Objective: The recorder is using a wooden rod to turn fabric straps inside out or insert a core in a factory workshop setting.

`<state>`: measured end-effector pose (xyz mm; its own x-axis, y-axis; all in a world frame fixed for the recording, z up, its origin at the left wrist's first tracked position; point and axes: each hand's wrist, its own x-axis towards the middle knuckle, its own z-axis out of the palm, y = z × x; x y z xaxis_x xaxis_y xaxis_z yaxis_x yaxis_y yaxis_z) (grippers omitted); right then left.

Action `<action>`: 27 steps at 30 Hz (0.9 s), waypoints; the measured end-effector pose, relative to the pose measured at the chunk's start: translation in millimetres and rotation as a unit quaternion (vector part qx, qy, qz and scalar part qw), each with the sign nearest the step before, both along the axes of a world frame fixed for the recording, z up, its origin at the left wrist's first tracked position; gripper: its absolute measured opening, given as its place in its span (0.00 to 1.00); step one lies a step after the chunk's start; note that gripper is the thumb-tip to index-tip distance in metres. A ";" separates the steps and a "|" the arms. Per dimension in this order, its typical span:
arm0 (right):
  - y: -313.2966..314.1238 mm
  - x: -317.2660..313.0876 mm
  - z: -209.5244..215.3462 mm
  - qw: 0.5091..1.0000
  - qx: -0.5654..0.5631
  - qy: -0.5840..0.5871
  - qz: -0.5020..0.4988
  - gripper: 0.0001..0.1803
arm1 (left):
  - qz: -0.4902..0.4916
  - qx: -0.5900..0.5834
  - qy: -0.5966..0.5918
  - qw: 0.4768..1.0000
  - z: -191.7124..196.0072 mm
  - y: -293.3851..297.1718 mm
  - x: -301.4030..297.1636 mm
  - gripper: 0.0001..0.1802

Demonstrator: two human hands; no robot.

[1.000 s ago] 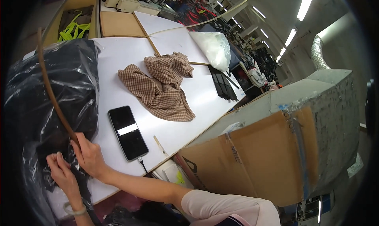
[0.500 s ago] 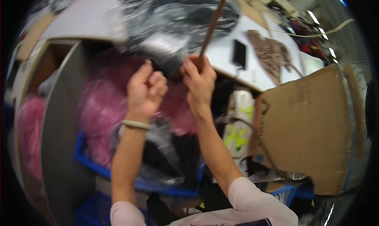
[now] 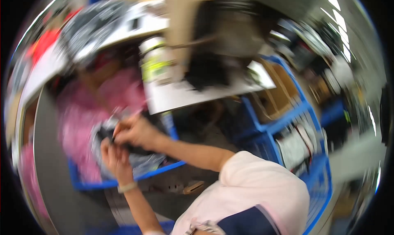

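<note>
Both curled narrow, your left hand point(image 3: 117, 159) and right hand point(image 3: 138, 132) nearly meet at a small dark blurred piece point(image 3: 114, 139) above the blue plastic crate point(image 3: 164, 169); which grips it, I cannot tell. Steady your fingertips.

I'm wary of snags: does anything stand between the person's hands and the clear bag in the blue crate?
Nothing clearly visible does. The left hand and right hand appear over the clear bag in the blue crate; the pink plastic lies beyond and to the left. Blur hides whether either hand touches the bag.
</note>
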<state>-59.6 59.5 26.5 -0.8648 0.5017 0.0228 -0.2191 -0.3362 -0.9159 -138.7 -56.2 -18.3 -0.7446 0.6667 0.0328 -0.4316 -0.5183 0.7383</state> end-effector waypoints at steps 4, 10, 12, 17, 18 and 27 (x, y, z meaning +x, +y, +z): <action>-7.6 91.5 -15.7 0.998 0.045 0.009 -0.044 0.06 | -0.041 0.014 -0.026 0.999 -6.0 -9.8 98.3 0.04; -9.9 206.4 -5.0 0.960 0.190 0.001 -0.208 0.08 | -0.319 0.150 -0.236 0.906 -5.4 13.8 188.8 0.10; -12.0 226.9 -0.7 0.959 0.176 0.005 -0.221 0.08 | -0.317 0.136 -0.203 0.916 -3.2 18.2 203.5 0.10; -6.4 255.0 -3.7 0.950 0.134 0.103 -0.261 0.06 | -0.305 0.103 -0.213 0.923 22.1 28.9 234.8 0.13; -6.1 259.2 -3.2 0.951 0.116 0.131 -0.254 0.05 | -0.307 0.098 -0.211 0.923 20.5 30.1 237.6 0.13; 12.3 338.9 15.5 0.984 0.094 0.052 -0.144 0.19 | -0.336 0.053 -0.122 0.932 25.2 48.6 285.8 0.16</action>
<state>279.3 71.8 42.1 -0.6760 0.7034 0.2196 -0.3759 -0.0729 -0.9238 147.1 -7.6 6.9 -0.1538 0.9881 0.0093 -0.8337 -0.1348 0.5355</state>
